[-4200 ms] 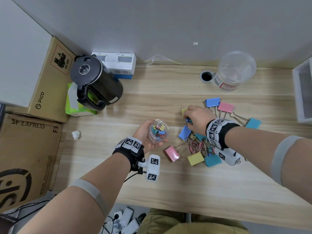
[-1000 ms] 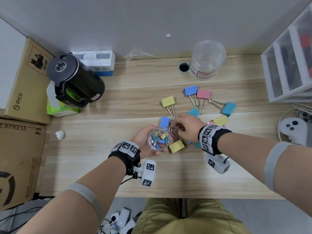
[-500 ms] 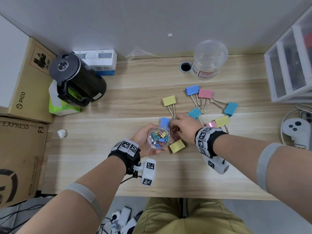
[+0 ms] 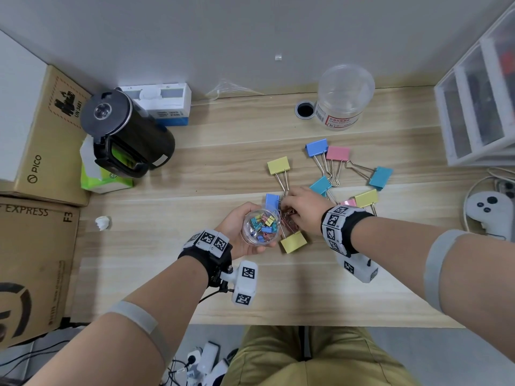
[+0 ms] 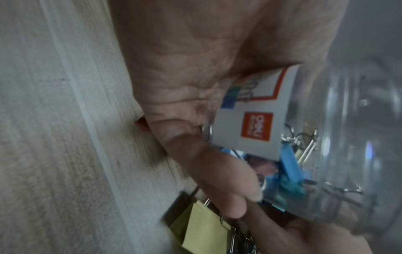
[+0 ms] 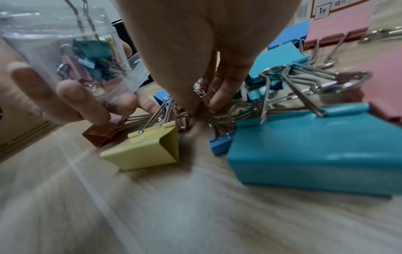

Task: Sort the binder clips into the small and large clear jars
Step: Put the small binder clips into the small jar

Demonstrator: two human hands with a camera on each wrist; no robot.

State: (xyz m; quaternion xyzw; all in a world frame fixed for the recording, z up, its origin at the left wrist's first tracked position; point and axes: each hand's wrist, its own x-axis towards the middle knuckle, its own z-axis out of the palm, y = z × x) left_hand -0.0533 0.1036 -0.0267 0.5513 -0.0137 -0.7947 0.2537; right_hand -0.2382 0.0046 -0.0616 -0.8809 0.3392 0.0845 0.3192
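Observation:
My left hand (image 4: pixel 237 228) grips the small clear jar (image 4: pixel 260 227), which holds several small coloured binder clips; its white label (image 5: pixel 250 111) shows in the left wrist view. My right hand (image 4: pixel 291 204) reaches down just right of the jar, and its thumb and fingertips (image 6: pixel 214 103) pinch a small pink clip (image 6: pixel 204 98) in a heap of small pink clips (image 4: pixel 288 220). Several large clips lie around it: yellow (image 4: pixel 293 241), blue (image 4: pixel 272 201), teal (image 4: pixel 320 185). The large clear jar (image 4: pixel 344 98) stands upright at the back of the desk.
More large clips spread toward the back right: yellow (image 4: pixel 278 164), blue (image 4: pixel 316 147), pink (image 4: pixel 337 153), teal (image 4: pixel 381 176). A black kettle (image 4: pixel 125 137) stands at the left, a drawer unit (image 4: pixel 479 107) and a white controller (image 4: pixel 486 213) at the right. A cable hole (image 4: pixel 304 109) is beside the large jar.
My right hand has shifted slightly left, closer to the small jar, and its fingers have closed down on the small pink clips. The left hand keeps the jar in place.

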